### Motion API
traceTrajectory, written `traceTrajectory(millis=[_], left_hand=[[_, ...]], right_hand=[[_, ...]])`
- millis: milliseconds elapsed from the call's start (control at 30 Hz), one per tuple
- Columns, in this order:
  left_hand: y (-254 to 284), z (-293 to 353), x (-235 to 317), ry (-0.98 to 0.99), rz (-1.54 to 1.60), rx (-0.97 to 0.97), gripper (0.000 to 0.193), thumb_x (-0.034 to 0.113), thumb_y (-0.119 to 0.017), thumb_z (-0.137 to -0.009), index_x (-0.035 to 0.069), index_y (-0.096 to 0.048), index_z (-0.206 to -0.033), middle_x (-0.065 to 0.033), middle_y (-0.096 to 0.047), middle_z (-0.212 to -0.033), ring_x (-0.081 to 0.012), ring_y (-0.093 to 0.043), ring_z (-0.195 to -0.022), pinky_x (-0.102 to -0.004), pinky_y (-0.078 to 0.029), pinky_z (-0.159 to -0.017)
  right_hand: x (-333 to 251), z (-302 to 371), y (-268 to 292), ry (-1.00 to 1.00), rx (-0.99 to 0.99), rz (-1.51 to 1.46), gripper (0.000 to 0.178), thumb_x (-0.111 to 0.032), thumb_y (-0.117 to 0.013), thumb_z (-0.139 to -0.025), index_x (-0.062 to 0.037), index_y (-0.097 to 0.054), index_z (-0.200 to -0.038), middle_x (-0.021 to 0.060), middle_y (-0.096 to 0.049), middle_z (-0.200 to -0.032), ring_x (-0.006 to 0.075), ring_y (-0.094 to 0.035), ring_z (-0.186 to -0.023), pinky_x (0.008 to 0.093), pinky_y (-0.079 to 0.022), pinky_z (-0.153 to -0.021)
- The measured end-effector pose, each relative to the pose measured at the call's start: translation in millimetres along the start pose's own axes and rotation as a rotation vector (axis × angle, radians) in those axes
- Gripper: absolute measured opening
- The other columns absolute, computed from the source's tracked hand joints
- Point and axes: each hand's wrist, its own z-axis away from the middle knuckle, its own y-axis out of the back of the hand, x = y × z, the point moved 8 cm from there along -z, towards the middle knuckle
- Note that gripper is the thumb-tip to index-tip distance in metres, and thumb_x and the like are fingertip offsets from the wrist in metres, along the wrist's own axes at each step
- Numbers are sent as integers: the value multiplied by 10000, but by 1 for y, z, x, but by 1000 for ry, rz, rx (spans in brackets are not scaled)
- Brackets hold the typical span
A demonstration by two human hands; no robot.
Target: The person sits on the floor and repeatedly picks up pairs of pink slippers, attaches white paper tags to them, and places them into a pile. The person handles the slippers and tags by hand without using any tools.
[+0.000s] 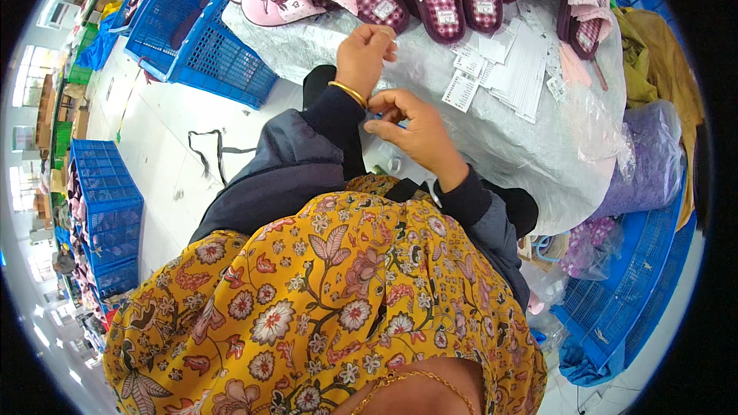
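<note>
Over the crinkled white plastic sheet (430, 69) that covers the table, your left hand (366, 52) is raised with its fingers curled in loosely toward the palm; whether it pinches anything you cannot tell from here. A gold bangle (347, 93) sits on that wrist, just above the dark sleeve (296, 161). Your right hand (411, 127) is just below and beside it, fingers bent narrow with the thumb and forefinger drawn together close to the bangle (something small may be between them, but it is too small to make out). The two hands are nearly touching.

Just beyond your left hand lies a row of pink slippers (277, 0) with checked maroon insoles, toes pointing toward you. To their right a loose heap of white paper tags (507, 69) spreads over the sheet, near your right hand but apart from it. Blue plastic crates (207, 38) stand on the pale floor to your left, and a clear bag of purple stuff (649, 161) rests at the far right.
</note>
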Motion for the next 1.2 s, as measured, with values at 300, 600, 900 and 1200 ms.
traceTrajectory(millis=[300, 600, 900, 1200], left_hand=[[11, 5, -11, 70, 104, 169, 159, 198, -622, -916, 43, -646, -942, -23, -639, -772, -108, -591, -645, -229, -416, -558], [16, 11, -19, 76, 4, 201, 206, 177, -643, -908, -26, -634, -936, -69, -641, -764, -128, -591, -627, -264, -501, -596], [-10, 30, -38, 242, -70, -173, 180, 218, -600, -933, 43, -638, -919, -8, -644, -781, -88, -576, -647, -227, -417, -573], [15, 91, -88, -136, -662, -638, 240, 229, -607, -930, 32, -648, -1060, -64, -705, -949, -186, -672, -847, -326, -529, -787]], right_hand=[[-30, 9, -6, 212, 202, 286, 259, -164, -800, -749, -60, -675, -950, 67, -646, -865, 174, -624, -665, 291, -485, -592], [-31, 8, -13, 177, 108, 386, 172, -146, -751, -793, -41, -647, -880, 64, -576, -776, 135, -573, -608, 302, -428, -540], [12, 29, -32, -350, -261, -662, 170, -165, -634, -946, -51, -508, -947, -7, -531, -723, 67, -564, -609, 204, -403, -525], [48, 29, -7, -201, 100, -138, 229, -255, -647, -951, -27, -637, -933, -36, -537, -729, 42, -461, -624, 232, -392, -553]])
